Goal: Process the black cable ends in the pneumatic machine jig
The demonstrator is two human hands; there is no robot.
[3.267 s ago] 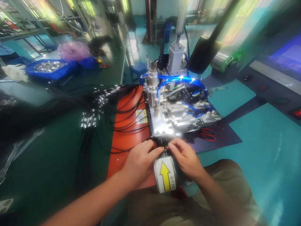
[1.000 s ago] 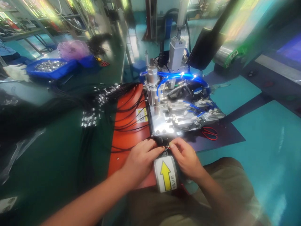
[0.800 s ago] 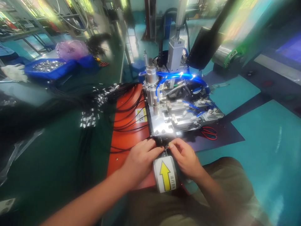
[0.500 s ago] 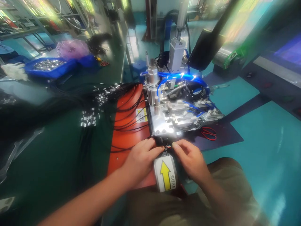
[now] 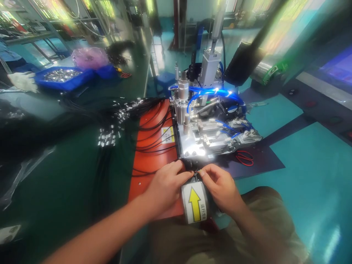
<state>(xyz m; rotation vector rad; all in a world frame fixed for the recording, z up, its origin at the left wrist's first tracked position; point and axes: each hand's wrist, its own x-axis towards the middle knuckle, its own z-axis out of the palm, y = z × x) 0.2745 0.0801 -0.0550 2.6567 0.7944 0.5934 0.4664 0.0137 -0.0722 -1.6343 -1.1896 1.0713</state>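
"Where are the fine wires (image 5: 197,171)?"

"Between the hands' fingertips, just in front of the metal machine (image 5: 211,139). The right hand (image 5: 221,185) has thumb and forefinger pinched together on their ends. The left hand (image 5: 166,183) sets its thumb tip right beside them; its other fingertips curl out of sight, so whether they grip anything cannot be told."

"Any writing?"

"Just below, a white label (image 5: 188,211) bears a yellow arrow (image 5: 194,205) pointing toward the machine and 运行方, plus a last, unclear character. On the orange panel (image 5: 145,159), a yellow-and-white sticker (image 5: 167,135) has print too small to read."
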